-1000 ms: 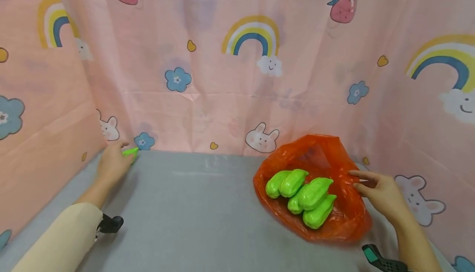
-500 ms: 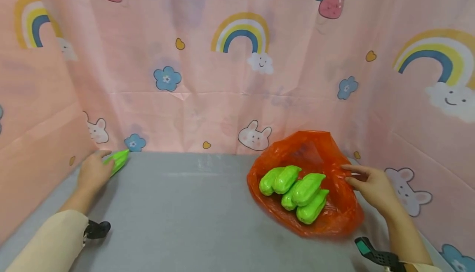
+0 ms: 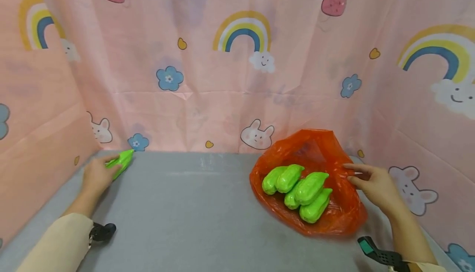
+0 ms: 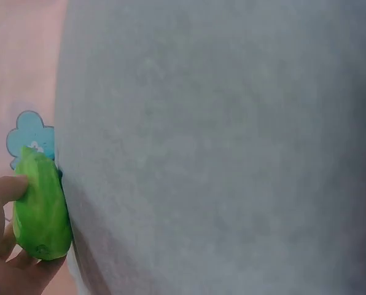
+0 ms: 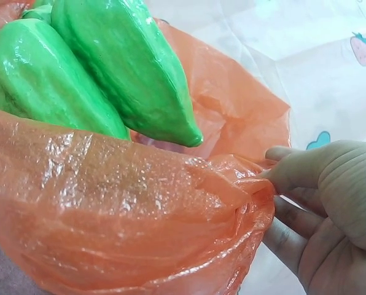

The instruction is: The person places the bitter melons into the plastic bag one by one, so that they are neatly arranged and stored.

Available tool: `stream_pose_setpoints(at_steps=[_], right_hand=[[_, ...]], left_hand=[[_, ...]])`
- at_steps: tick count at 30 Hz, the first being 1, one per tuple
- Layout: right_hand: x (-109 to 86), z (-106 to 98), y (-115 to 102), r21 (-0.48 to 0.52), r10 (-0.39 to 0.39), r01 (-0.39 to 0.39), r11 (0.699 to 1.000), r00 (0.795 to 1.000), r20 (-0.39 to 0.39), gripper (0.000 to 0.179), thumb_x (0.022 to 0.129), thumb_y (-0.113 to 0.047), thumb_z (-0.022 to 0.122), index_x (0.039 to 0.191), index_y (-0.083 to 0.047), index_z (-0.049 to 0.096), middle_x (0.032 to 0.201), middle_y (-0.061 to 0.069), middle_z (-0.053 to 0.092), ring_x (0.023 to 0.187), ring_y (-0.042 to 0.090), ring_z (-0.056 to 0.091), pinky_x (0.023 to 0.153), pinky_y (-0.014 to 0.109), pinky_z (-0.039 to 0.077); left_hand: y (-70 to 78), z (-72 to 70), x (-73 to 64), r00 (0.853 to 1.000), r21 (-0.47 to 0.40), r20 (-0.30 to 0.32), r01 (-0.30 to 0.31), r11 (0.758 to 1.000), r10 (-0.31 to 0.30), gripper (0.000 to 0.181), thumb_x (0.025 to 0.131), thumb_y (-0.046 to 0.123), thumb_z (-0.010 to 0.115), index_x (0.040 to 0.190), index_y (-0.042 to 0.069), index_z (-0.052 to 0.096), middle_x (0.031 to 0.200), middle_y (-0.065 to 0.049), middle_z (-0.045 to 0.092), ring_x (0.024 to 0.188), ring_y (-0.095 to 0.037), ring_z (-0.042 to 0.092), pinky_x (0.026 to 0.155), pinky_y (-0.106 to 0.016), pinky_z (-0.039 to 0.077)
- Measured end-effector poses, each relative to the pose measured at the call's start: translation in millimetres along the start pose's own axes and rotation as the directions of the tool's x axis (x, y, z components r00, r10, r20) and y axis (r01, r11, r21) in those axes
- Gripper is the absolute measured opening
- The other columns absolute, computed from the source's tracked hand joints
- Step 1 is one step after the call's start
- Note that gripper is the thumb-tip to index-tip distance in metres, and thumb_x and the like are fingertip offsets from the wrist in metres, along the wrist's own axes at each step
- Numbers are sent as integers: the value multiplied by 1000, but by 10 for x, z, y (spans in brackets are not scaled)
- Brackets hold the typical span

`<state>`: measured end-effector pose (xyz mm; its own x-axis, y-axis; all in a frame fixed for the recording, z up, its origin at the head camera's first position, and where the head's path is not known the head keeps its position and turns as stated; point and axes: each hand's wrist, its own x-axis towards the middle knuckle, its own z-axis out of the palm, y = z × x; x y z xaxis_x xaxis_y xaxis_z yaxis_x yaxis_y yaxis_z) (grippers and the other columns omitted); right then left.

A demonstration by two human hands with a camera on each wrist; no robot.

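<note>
My left hand (image 3: 97,176) holds a bright green, tapered, papaya-like fruit (image 3: 125,160) at the far left of the grey table. In the left wrist view, the thumb lies on one side of this fruit (image 4: 43,212) and the fingers reach beneath it. To the right, an orange plastic bag (image 3: 346,216) lies with its mouth wide, and several matching green fruits (image 3: 309,189) sit inside. My right hand (image 3: 378,187) pinches the right rim of the bag. Gathered plastic (image 5: 250,190) shows between its thumb and fingers in the right wrist view.
A pink printed curtain (image 3: 208,111) stands along the back and both sides of the grey table (image 3: 185,214). The left fruit is close to the back left corner. Dark straps (image 3: 382,255) with devices are worn on both wrists.
My left hand has shifted back and left along the fruit, so more of it shows. The right hand keeps its pinch on the bag rim. The head view has swung slightly right.
</note>
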<state>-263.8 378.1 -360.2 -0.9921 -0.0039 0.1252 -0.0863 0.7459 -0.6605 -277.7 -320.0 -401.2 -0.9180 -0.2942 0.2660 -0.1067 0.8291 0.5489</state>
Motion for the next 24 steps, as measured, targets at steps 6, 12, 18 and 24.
stream_pose_setpoints(at_steps=[6,12,18,24], right_hand=[[-18,-12,17,-18,-21,21,1000,1000,-17,43,101,-22,61,137,1,60,123,27,69,85,5,70,74,24,58],[3,6,-29,-15,-36,36,999,999,-24,41,101,-20,60,136,1,61,125,27,68,91,12,71,73,21,57],[16,24,-60,3,-33,33,999,999,-18,40,101,-16,60,137,0,61,128,28,66,97,21,71,74,26,60],[-15,15,-47,-4,-33,33,999,999,-17,41,101,-19,60,136,2,61,127,28,66,93,18,72,76,30,61]], left_hand=[[43,56,-12,1000,-28,-11,-15,999,15,38,99,19,60,128,-5,65,136,-37,55,125,-56,47,97,-65,41],[99,75,-72,999,-58,-44,-30,998,27,39,99,24,62,125,-4,67,134,-36,57,125,-56,49,98,-65,41],[339,92,-115,998,-138,-54,-49,989,42,42,99,31,63,128,0,68,133,-31,61,127,-51,53,95,-60,47],[731,108,-117,993,-261,-80,-103,960,85,43,97,36,68,126,5,70,130,-26,65,126,-44,60,74,-18,51]])
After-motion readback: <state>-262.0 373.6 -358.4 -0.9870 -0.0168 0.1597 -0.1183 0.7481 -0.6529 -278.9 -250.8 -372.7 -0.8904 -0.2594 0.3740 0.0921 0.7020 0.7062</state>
